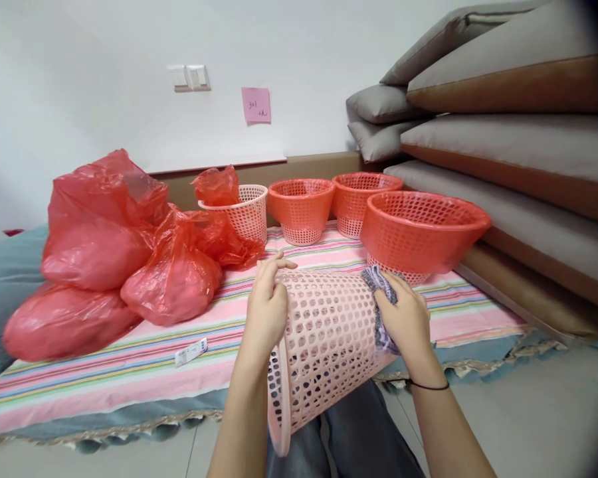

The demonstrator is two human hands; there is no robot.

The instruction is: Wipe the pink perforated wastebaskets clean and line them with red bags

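Note:
A pink perforated plastic wastebasket [331, 325] lies tipped on its side above my lap, its rim toward the lower left. My left hand [269, 305] grips it near the rim, fingers curled at the upper edge. Against the basket's base end, my right hand [403, 315] presses a grey-purple knitted cloth [379, 292], its fingers closed over the fabric. The inside of the basket shows only through the holes.
Several red plastic bags [99, 232] are heaped at the left on a striped cloth [219, 345]. Behind stand a pink basket [249, 212] and red-lined baskets [301, 202]. Grey cushions [518, 139] are stacked at the right. A small white label [191, 352] lies in front.

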